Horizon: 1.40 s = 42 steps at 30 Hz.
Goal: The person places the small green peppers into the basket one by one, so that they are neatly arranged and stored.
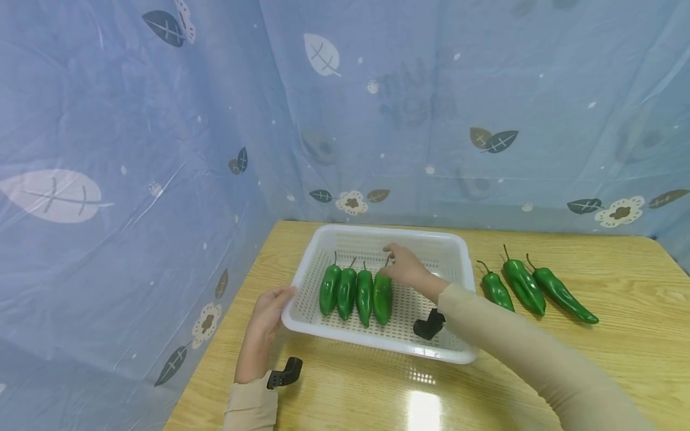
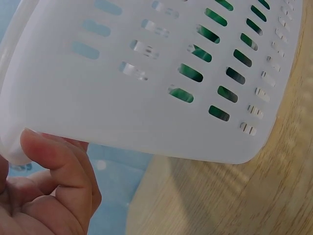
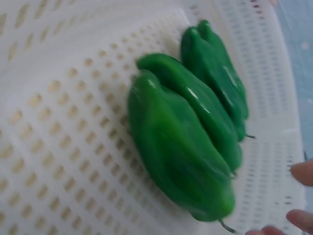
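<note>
Several green chili peppers [image 1: 365, 296] lie side by side in a white perforated plastic basket [image 1: 377, 345], their stems toward its far side. My left hand [image 1: 266, 311] holds the basket's left rim; in the left wrist view its thumb and fingers [image 2: 61, 166] pinch the rim from outside. Over the basket, my right hand [image 1: 408, 267] hovers by the stem end of the rightmost pepper [image 1: 383, 302]. The right wrist view shows its fingers [image 3: 303, 220] spread and apart from that pepper [image 3: 176, 147], with nothing between them.
Three more green chili peppers [image 1: 521, 287] lie on the wooden table [image 1: 636, 281] to the basket's right, one partly hidden behind the right sleeve [image 1: 501, 335]. A blue patterned curtain [image 1: 420, 149] hangs behind and at the left. Each wrist carries a black mount [image 1: 286, 372].
</note>
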Each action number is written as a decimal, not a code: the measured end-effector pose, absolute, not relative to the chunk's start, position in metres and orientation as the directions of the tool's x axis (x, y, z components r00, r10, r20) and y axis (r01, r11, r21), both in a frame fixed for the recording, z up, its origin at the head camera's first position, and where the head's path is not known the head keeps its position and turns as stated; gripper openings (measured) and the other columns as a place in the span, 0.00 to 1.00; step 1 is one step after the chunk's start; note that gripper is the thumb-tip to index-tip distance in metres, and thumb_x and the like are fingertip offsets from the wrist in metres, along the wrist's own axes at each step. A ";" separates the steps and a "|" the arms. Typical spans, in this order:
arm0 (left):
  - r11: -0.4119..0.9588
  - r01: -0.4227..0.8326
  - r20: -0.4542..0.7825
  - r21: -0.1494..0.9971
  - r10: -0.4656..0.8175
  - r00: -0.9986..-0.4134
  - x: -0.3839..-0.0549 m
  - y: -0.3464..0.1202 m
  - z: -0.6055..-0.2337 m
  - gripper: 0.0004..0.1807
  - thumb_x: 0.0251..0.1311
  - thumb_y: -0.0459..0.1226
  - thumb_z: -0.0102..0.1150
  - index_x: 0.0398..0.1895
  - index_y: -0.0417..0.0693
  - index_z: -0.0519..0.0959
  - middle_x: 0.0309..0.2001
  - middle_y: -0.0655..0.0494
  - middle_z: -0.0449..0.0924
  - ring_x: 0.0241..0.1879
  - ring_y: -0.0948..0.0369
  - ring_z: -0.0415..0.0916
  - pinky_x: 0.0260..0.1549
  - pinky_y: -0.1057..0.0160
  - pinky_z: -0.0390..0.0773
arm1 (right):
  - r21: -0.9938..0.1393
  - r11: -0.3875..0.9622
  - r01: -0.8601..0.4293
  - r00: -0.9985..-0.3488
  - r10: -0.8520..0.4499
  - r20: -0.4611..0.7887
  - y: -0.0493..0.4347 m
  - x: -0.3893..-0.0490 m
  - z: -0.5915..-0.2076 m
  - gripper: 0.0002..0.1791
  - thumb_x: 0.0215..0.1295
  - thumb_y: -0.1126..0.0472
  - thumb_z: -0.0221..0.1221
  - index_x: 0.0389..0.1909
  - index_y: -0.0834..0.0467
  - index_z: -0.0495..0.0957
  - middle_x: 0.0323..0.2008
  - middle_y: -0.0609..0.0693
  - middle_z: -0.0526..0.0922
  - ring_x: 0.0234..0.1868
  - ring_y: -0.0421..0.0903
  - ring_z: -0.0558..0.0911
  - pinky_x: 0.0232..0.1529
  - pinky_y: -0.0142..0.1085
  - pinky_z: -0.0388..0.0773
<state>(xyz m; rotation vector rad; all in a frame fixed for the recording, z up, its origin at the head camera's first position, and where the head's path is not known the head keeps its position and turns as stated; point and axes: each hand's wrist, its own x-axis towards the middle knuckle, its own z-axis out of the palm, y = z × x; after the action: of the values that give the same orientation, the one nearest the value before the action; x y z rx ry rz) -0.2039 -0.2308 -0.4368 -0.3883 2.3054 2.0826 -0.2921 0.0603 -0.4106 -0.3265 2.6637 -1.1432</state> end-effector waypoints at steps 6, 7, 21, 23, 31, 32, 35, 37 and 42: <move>0.090 -0.194 -0.177 0.977 -0.166 -0.970 -0.204 -0.232 -0.435 0.20 0.68 0.40 0.49 0.55 0.32 0.73 0.52 0.38 0.77 0.46 0.54 0.80 0.40 0.61 0.81 | -0.788 0.604 -0.122 -0.955 -0.288 -0.073 0.076 -0.297 -0.396 0.35 0.62 0.58 0.58 0.68 0.64 0.57 0.65 0.63 0.66 0.64 0.60 0.68 0.60 0.52 0.69; 0.087 -0.196 -0.180 0.977 -0.167 -0.970 -0.204 -0.232 -0.435 0.20 0.68 0.40 0.49 0.54 0.33 0.74 0.51 0.38 0.78 0.45 0.54 0.80 0.40 0.61 0.81 | -0.795 0.594 -0.124 -0.956 -0.287 -0.066 0.079 -0.298 -0.394 0.35 0.63 0.58 0.58 0.68 0.64 0.56 0.65 0.62 0.66 0.64 0.60 0.68 0.60 0.51 0.69; 0.069 -0.192 -0.179 0.979 -0.155 -0.972 -0.202 -0.234 -0.436 0.20 0.68 0.39 0.49 0.55 0.32 0.73 0.52 0.37 0.77 0.46 0.54 0.80 0.41 0.59 0.81 | -0.846 0.499 -0.186 -0.951 -0.306 0.029 0.121 -0.300 -0.367 0.34 0.68 0.58 0.54 0.70 0.63 0.53 0.67 0.62 0.62 0.67 0.60 0.63 0.62 0.54 0.65; 0.066 -0.191 -0.179 0.979 -0.153 -0.972 -0.202 -0.234 -0.436 0.20 0.68 0.39 0.49 0.55 0.32 0.73 0.52 0.37 0.77 0.46 0.53 0.80 0.42 0.59 0.81 | -0.853 0.481 -0.203 -0.950 -0.308 0.053 0.130 -0.300 -0.363 0.34 0.68 0.59 0.54 0.70 0.64 0.52 0.67 0.64 0.60 0.67 0.61 0.62 0.64 0.54 0.63; 0.072 -0.190 -0.178 0.979 -0.145 -0.973 -0.203 -0.234 -0.437 0.21 0.68 0.40 0.50 0.55 0.32 0.73 0.53 0.36 0.76 0.47 0.51 0.80 0.42 0.59 0.81 | -0.853 0.472 -0.222 -0.959 -0.263 0.104 0.174 -0.300 -0.352 0.36 0.69 0.58 0.54 0.71 0.64 0.49 0.68 0.67 0.58 0.68 0.63 0.60 0.66 0.52 0.60; 0.074 -0.191 -0.179 0.979 -0.147 -0.973 -0.203 -0.233 -0.437 0.21 0.68 0.40 0.50 0.55 0.32 0.73 0.53 0.37 0.76 0.47 0.52 0.80 0.42 0.59 0.81 | -0.851 0.475 -0.222 -0.962 -0.251 0.111 0.180 -0.300 -0.353 0.36 0.69 0.58 0.54 0.71 0.65 0.49 0.68 0.67 0.58 0.68 0.63 0.60 0.66 0.53 0.60; 0.077 -0.195 -0.182 0.978 -0.149 -0.972 -0.204 -0.233 -0.437 0.21 0.68 0.40 0.50 0.55 0.32 0.73 0.52 0.37 0.77 0.46 0.53 0.80 0.40 0.60 0.81 | -0.853 0.472 -0.222 -0.966 -0.227 0.126 0.200 -0.296 -0.357 0.36 0.70 0.57 0.53 0.71 0.66 0.48 0.68 0.68 0.57 0.68 0.64 0.58 0.66 0.54 0.59; 0.075 -0.199 -0.186 0.977 -0.152 -0.971 -0.205 -0.232 -0.437 0.20 0.68 0.40 0.50 0.55 0.32 0.73 0.52 0.37 0.77 0.45 0.53 0.81 0.40 0.60 0.81 | -0.852 0.477 -0.214 -0.969 -0.214 0.124 0.215 -0.293 -0.363 0.36 0.70 0.57 0.52 0.71 0.67 0.48 0.68 0.69 0.57 0.68 0.65 0.58 0.65 0.56 0.59; 0.082 -0.209 -0.195 0.974 -0.161 -0.968 -0.205 -0.231 -0.437 0.20 0.68 0.40 0.50 0.55 0.32 0.73 0.52 0.37 0.78 0.45 0.54 0.81 0.39 0.61 0.81 | -0.831 0.528 -0.175 -0.979 -0.183 0.090 0.251 -0.285 -0.380 0.37 0.72 0.54 0.50 0.71 0.68 0.46 0.68 0.71 0.55 0.67 0.68 0.57 0.63 0.58 0.60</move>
<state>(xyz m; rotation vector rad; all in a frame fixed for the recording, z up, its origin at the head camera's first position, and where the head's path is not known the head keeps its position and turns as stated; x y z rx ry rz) -0.2053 -0.2314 -0.4371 -0.3908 2.2834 2.0673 -0.2848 0.2506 -0.3798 -0.3210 2.7388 -1.4873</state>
